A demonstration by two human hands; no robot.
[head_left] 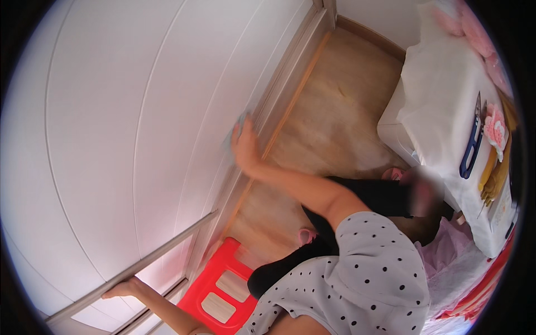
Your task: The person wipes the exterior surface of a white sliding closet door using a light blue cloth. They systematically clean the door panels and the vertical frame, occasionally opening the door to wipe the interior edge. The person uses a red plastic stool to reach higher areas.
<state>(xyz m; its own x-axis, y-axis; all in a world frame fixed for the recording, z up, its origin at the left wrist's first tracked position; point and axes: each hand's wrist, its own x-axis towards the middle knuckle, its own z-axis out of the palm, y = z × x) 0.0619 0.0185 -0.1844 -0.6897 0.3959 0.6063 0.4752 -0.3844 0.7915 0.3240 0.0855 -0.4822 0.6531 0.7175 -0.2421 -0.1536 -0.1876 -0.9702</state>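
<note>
My right hand [244, 146] reaches out to the lower part of a white grooved sliding door panel [111, 128]. Its fingers press a light blue cloth [228, 140] flat on the panel, close to the bottom rail; hand and cloth are slightly blurred. My left hand [124, 288] is at the metal edge strip [162, 248] of the door, its fingers closed against that edge and partly hidden. Beside my left forearm, a red plastic stool [226, 257] with cut-out openings stands on the floor.
Along the door runs a floor track [296, 100] by the wood-look floor [335, 106]. At right, a white-covered table [435, 95] bears dark-blue-handled scissors [472, 146], a pink crocheted flower [494, 125] and yellow-brown items. My black-clad legs [368, 195] are bent below; lilac fabric [441, 245] lies nearby.
</note>
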